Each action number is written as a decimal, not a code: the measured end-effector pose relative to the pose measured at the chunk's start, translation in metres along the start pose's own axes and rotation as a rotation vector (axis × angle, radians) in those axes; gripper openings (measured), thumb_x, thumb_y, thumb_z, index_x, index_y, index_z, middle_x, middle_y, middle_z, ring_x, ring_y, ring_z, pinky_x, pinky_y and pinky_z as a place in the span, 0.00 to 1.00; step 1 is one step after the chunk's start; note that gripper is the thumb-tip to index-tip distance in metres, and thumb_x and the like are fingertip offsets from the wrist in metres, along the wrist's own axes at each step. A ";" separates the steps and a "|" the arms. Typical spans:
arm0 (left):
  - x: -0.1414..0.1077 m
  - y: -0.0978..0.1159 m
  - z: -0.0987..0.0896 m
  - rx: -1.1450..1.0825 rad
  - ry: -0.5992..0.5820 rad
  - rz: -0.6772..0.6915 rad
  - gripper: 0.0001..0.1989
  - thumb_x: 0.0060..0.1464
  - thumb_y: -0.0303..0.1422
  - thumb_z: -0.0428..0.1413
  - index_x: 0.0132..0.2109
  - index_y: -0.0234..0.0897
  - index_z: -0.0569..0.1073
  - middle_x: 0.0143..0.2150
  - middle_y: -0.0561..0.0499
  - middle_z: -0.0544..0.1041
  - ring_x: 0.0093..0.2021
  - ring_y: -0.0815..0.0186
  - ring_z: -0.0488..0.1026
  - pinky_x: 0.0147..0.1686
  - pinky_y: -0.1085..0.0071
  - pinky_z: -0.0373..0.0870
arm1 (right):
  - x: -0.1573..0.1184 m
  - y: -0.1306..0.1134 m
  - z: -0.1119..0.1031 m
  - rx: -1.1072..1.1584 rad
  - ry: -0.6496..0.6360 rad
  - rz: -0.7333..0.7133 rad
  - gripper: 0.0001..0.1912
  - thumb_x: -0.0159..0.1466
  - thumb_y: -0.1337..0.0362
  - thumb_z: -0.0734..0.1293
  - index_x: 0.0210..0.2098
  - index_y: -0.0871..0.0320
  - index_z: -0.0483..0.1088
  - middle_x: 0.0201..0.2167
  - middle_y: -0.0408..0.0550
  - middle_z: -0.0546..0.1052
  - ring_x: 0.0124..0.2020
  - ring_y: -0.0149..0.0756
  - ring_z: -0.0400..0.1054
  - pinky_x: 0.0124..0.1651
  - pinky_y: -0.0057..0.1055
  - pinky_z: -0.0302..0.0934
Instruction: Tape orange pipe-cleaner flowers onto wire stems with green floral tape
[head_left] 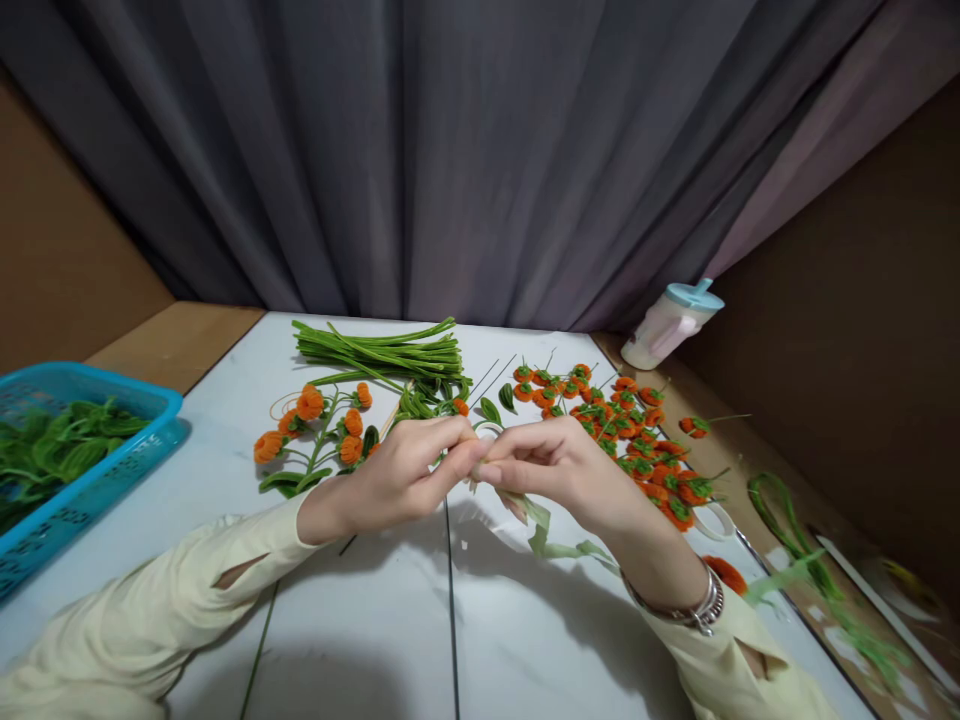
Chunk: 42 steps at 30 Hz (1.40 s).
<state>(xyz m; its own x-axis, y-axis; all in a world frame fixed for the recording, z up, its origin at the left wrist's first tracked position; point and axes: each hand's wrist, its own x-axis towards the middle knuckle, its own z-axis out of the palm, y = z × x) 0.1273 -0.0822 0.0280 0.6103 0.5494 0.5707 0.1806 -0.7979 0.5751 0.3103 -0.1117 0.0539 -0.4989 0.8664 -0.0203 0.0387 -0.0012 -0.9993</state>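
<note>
My left hand (409, 470) and my right hand (562, 465) meet above the middle of the white table, thumbs and fingertips pinched together. A thin pale green strip of floral tape (540, 535) hangs from my right hand's fingers and trails right beneath the wrist. What my left fingers pinch is small and mostly hidden. Just beyond my left hand lie green leaves and an orange fuzzy flower (460, 407). A spray of orange flowers on a green stem (322, 440) lies to the left. Behind the fingertips a white ring-shaped roll (489, 430) is partly covered.
A bundle of green fuzzy stems (382, 352) lies at the back. Many orange flower heads (630, 425) spread at the right, near another white ring (714, 522). A blue basket (169, 405) of green leaves stands left. A lidded cup (667, 325) stands back right, before a grey curtain (480, 160).
</note>
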 end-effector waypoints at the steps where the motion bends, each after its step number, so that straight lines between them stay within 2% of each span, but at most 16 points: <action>1: 0.000 0.000 0.000 0.023 0.007 0.020 0.13 0.62 0.27 0.45 0.28 0.36 0.61 0.23 0.56 0.62 0.22 0.74 0.59 0.23 0.76 0.58 | -0.001 0.000 0.001 -0.022 0.021 0.002 0.08 0.59 0.64 0.68 0.27 0.63 0.74 0.14 0.39 0.68 0.16 0.22 0.53 0.19 0.24 0.45; 6: 0.002 -0.002 -0.002 0.237 -0.003 0.222 0.12 0.62 0.24 0.43 0.29 0.37 0.60 0.25 0.53 0.63 0.26 0.70 0.60 0.27 0.73 0.61 | -0.003 -0.001 0.006 -0.186 0.102 -0.018 0.11 0.61 0.66 0.66 0.24 0.63 0.73 0.15 0.39 0.67 0.16 0.22 0.51 0.19 0.23 0.45; 10: 0.003 -0.002 -0.003 0.402 -0.016 0.267 0.13 0.62 0.23 0.42 0.28 0.37 0.59 0.24 0.53 0.62 0.26 0.68 0.58 0.28 0.72 0.60 | -0.003 -0.001 0.010 -0.315 0.148 -0.071 0.15 0.62 0.68 0.64 0.20 0.63 0.70 0.16 0.39 0.67 0.18 0.22 0.53 0.21 0.23 0.47; 12: 0.004 -0.002 -0.004 0.408 -0.015 0.249 0.14 0.62 0.24 0.41 0.27 0.37 0.59 0.24 0.54 0.61 0.25 0.69 0.58 0.27 0.72 0.59 | -0.002 -0.001 0.010 -0.365 0.170 -0.095 0.15 0.62 0.68 0.64 0.20 0.62 0.70 0.16 0.39 0.68 0.18 0.23 0.55 0.22 0.23 0.49; 14: 0.005 -0.002 -0.007 0.345 -0.044 0.171 0.15 0.63 0.25 0.40 0.27 0.37 0.59 0.23 0.55 0.61 0.24 0.70 0.58 0.26 0.73 0.57 | -0.001 -0.001 0.008 -0.362 0.162 -0.087 0.15 0.63 0.67 0.64 0.20 0.62 0.69 0.16 0.39 0.68 0.19 0.23 0.56 0.23 0.23 0.50; 16: 0.008 0.000 -0.012 0.207 -0.145 0.014 0.16 0.64 0.28 0.41 0.27 0.36 0.60 0.23 0.56 0.61 0.23 0.72 0.58 0.25 0.75 0.57 | 0.001 -0.001 0.004 -0.282 0.088 -0.033 0.13 0.63 0.65 0.65 0.23 0.62 0.71 0.17 0.39 0.68 0.18 0.23 0.54 0.22 0.23 0.49; 19: 0.012 0.003 -0.021 -0.089 -0.371 -0.222 0.17 0.65 0.33 0.41 0.27 0.35 0.63 0.23 0.57 0.65 0.24 0.73 0.63 0.28 0.77 0.60 | 0.002 0.000 -0.002 -0.101 -0.077 0.054 0.10 0.62 0.61 0.67 0.29 0.62 0.74 0.17 0.39 0.68 0.17 0.23 0.56 0.21 0.23 0.50; 22: 0.015 0.005 -0.026 -0.299 -0.470 -0.319 0.19 0.65 0.35 0.40 0.28 0.34 0.66 0.25 0.55 0.68 0.28 0.72 0.67 0.33 0.77 0.63 | 0.002 0.000 -0.007 -0.030 -0.154 0.089 0.10 0.60 0.60 0.68 0.29 0.62 0.74 0.19 0.40 0.70 0.19 0.25 0.62 0.23 0.24 0.54; 24: 0.015 0.006 -0.028 -0.346 -0.485 -0.334 0.20 0.65 0.37 0.40 0.28 0.34 0.66 0.26 0.54 0.69 0.29 0.72 0.68 0.33 0.76 0.64 | 0.001 -0.001 -0.008 -0.035 -0.181 0.098 0.10 0.60 0.61 0.68 0.29 0.63 0.74 0.24 0.44 0.74 0.20 0.24 0.63 0.24 0.24 0.56; 27: 0.015 0.007 -0.029 -0.305 -0.514 -0.295 0.18 0.64 0.38 0.43 0.28 0.34 0.66 0.25 0.55 0.68 0.27 0.72 0.65 0.29 0.77 0.61 | 0.000 -0.003 -0.008 -0.035 -0.219 0.103 0.10 0.61 0.61 0.68 0.32 0.63 0.75 0.29 0.46 0.75 0.20 0.23 0.64 0.25 0.24 0.58; 33: 0.014 0.009 -0.030 -0.136 -0.479 -0.188 0.15 0.63 0.34 0.45 0.29 0.34 0.65 0.25 0.56 0.66 0.25 0.74 0.63 0.27 0.78 0.58 | -0.001 -0.003 -0.010 -0.065 -0.206 0.143 0.12 0.59 0.58 0.70 0.34 0.63 0.76 0.19 0.39 0.70 0.20 0.25 0.64 0.25 0.24 0.56; 37: 0.014 0.008 -0.028 -0.100 -0.457 -0.166 0.16 0.64 0.34 0.43 0.27 0.34 0.63 0.24 0.57 0.64 0.24 0.74 0.62 0.27 0.78 0.57 | -0.001 -0.003 -0.012 -0.119 -0.205 0.165 0.14 0.60 0.57 0.69 0.36 0.63 0.76 0.17 0.38 0.68 0.20 0.24 0.61 0.24 0.23 0.53; 42: 0.014 0.009 -0.028 -0.093 -0.515 -0.168 0.15 0.63 0.36 0.45 0.31 0.34 0.67 0.24 0.56 0.65 0.24 0.74 0.62 0.26 0.79 0.57 | -0.001 -0.004 -0.012 -0.183 -0.214 0.236 0.17 0.59 0.54 0.69 0.35 0.64 0.76 0.16 0.40 0.69 0.19 0.25 0.58 0.23 0.24 0.53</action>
<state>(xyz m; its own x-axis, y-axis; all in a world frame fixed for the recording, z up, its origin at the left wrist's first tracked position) 0.1158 -0.0747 0.0569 0.8817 0.4563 0.1197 0.2533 -0.6721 0.6958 0.3213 -0.1066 0.0584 -0.6266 0.7290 -0.2757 0.3192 -0.0827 -0.9441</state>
